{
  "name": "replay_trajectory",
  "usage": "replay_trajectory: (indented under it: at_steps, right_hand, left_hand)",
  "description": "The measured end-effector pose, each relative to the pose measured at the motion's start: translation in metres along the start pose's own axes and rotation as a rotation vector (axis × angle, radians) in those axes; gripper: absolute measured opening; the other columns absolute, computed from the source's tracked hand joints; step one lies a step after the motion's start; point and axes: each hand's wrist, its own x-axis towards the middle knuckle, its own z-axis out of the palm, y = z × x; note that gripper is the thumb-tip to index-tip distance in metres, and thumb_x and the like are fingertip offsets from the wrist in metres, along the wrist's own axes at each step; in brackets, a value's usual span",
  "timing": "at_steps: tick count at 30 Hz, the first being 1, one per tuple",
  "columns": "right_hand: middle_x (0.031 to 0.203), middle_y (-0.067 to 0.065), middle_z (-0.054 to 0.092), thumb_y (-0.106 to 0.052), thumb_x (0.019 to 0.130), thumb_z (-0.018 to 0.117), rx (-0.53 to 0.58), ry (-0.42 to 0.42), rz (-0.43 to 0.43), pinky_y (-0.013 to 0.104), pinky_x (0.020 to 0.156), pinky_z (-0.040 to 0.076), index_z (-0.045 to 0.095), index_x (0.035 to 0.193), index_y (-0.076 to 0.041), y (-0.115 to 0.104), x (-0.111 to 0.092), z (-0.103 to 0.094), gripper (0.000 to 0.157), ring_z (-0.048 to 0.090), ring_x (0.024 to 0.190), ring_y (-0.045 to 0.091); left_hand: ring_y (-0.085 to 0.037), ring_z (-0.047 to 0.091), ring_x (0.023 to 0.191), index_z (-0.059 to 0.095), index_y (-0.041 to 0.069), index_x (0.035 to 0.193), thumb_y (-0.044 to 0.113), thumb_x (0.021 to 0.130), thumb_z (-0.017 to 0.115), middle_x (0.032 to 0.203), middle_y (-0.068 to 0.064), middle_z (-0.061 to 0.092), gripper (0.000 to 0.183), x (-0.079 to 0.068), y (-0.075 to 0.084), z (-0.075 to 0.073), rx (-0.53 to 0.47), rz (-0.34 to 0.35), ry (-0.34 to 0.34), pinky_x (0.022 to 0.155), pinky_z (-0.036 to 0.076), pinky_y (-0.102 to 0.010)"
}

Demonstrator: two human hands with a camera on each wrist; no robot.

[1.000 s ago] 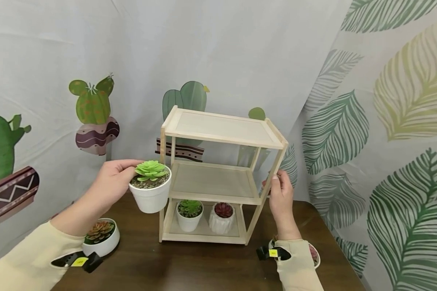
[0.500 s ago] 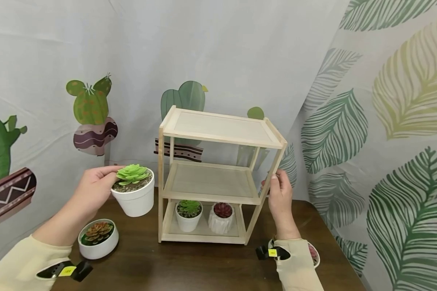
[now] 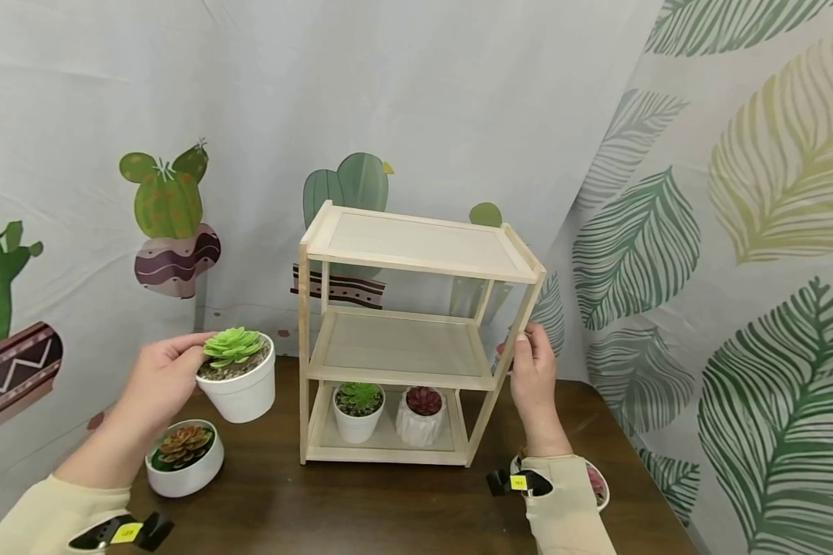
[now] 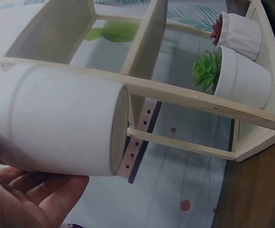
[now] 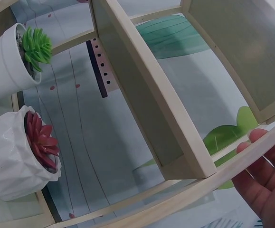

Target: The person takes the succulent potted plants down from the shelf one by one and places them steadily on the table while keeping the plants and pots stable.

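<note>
My left hand (image 3: 165, 379) pinches the rim of a white pot with a bright green succulent (image 3: 234, 378), held up off the table to the left of the wooden shelf rack (image 3: 416, 266). The white pot's side and base (image 4: 71, 123) fill much of the left wrist view. On the rack's right post my right hand (image 3: 536, 378) grips with the thumb in front, its fingertips (image 5: 260, 166) curled at the post in the right wrist view. The bottom tier holds a white pot with a green succulent (image 3: 358, 412) and a faceted white pot with a dark red succulent (image 3: 420, 416).
A low white bowl with an orange-green succulent (image 3: 185, 459) stands at the left of the brown table (image 3: 361, 509). Partly hidden by my right sleeve is a pot with a pink plant (image 3: 595, 487). Behind hangs a curtain (image 3: 416, 92) printed with cacti and leaves.
My left hand has carried the green succulent pot leftward and slightly down, away from the rack, uncovering the orange-green succulent bowl. The right hand stays on the post.
</note>
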Motion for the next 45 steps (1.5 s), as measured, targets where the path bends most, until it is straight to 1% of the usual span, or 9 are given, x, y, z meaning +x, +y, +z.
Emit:
replay_trajectory:
  at_steps: [3, 7, 8, 14, 17, 21, 25, 35, 45]
  right_hand:
    - [0.09, 0.028, 0.068, -0.022, 0.11, 0.04, 0.004, -0.002, 0.003, 0.023, 0.067, 0.056, 0.059, 0.116, 0.003, 0.0, 0.0, 0.0, 0.032, 0.067, 0.076, 0.012]
    - [0.089, 0.027, 0.067, -0.021, 0.11, 0.04, 0.003, 0.0, -0.005, 0.024, 0.067, 0.056, 0.059, 0.115, 0.001, 0.0, 0.0, 0.0, 0.03, 0.067, 0.076, 0.011]
    - [0.089, 0.027, 0.067, -0.021, 0.11, 0.04, 0.004, 0.001, -0.008, 0.024, 0.067, 0.056, 0.059, 0.115, 0.001, 0.001, 0.0, 0.0, 0.03, 0.067, 0.076, 0.011]
    - [0.088, 0.025, 0.067, -0.021, 0.11, 0.04, 0.008, 0.005, -0.007, 0.025, 0.065, 0.056, 0.06, 0.113, -0.002, 0.001, 0.001, 0.001, 0.028, 0.068, 0.076, 0.013]
    - [0.088, 0.026, 0.067, -0.022, 0.11, 0.04, 0.007, 0.003, -0.01, 0.025, 0.066, 0.056, 0.06, 0.113, -0.002, 0.0, 0.001, 0.001, 0.029, 0.068, 0.076, 0.017]
    - [0.088, 0.027, 0.067, -0.021, 0.11, 0.04, 0.008, 0.0, -0.015, 0.025, 0.066, 0.057, 0.059, 0.113, 0.002, 0.0, 0.001, 0.001, 0.03, 0.068, 0.076, 0.022]
    - [0.087, 0.027, 0.067, -0.021, 0.11, 0.04, 0.006, 0.0, -0.017, 0.025, 0.066, 0.057, 0.059, 0.113, 0.004, 0.001, 0.001, 0.001, 0.032, 0.068, 0.075, 0.024]
    - [0.089, 0.028, 0.067, -0.021, 0.11, 0.04, -0.002, 0.0, -0.008, 0.025, 0.066, 0.056, 0.058, 0.115, 0.006, -0.001, 0.001, 0.001, 0.033, 0.068, 0.076, 0.018]
    - [0.089, 0.028, 0.067, -0.02, 0.11, 0.039, 0.014, -0.011, -0.003, 0.025, 0.069, 0.056, 0.058, 0.113, 0.003, 0.001, 0.002, 0.001, 0.03, 0.068, 0.077, 0.026]
  left_hand:
    - [0.005, 0.054, 0.072, 0.056, -0.006, 0.142, 0.021, 0.108, 0.034, 0.108, 0.006, 0.071, 0.049, -0.002, -0.008, 0.002, 0.027, -0.022, 0.018, 0.055, 0.05, -0.025]
    - [0.01, 0.052, 0.084, 0.057, -0.004, 0.143, 0.022, 0.108, 0.033, 0.141, -0.025, 0.058, 0.05, -0.005, -0.02, 0.006, 0.076, -0.028, 0.047, 0.057, 0.049, -0.023]
    - [0.012, 0.052, 0.085, 0.057, -0.004, 0.143, 0.022, 0.108, 0.033, 0.142, -0.027, 0.057, 0.05, -0.006, -0.023, 0.007, 0.079, -0.03, 0.052, 0.058, 0.05, -0.021]
    - [0.0, 0.051, 0.058, 0.061, 0.0, 0.141, 0.023, 0.107, 0.035, 0.134, -0.024, 0.063, 0.048, -0.01, -0.036, 0.015, 0.105, -0.053, 0.094, 0.05, 0.046, -0.027]
    - [-0.004, 0.051, 0.055, 0.063, 0.001, 0.139, 0.021, 0.106, 0.036, 0.127, -0.019, 0.067, 0.047, -0.012, -0.042, 0.02, 0.105, -0.057, 0.105, 0.048, 0.046, -0.03]
    - [0.002, 0.059, 0.07, 0.064, -0.001, 0.137, 0.018, 0.106, 0.038, 0.115, -0.007, 0.07, 0.045, -0.015, -0.053, 0.027, 0.103, -0.064, 0.115, 0.057, 0.051, -0.025]
    - [0.001, 0.057, 0.069, 0.065, -0.001, 0.135, 0.016, 0.105, 0.04, 0.109, -0.001, 0.069, 0.043, -0.017, -0.062, 0.035, 0.12, -0.064, 0.138, 0.057, 0.049, -0.022]
    - [0.023, 0.044, 0.096, 0.071, 0.005, 0.13, 0.014, 0.102, 0.044, 0.127, -0.016, 0.071, 0.04, -0.024, -0.082, 0.051, 0.18, -0.055, 0.196, 0.075, 0.04, -0.004]
    - [0.026, 0.042, 0.093, 0.073, 0.005, 0.127, 0.014, 0.102, 0.047, 0.121, -0.017, 0.074, 0.037, -0.036, -0.097, 0.061, 0.202, -0.087, 0.235, 0.075, 0.039, -0.004]
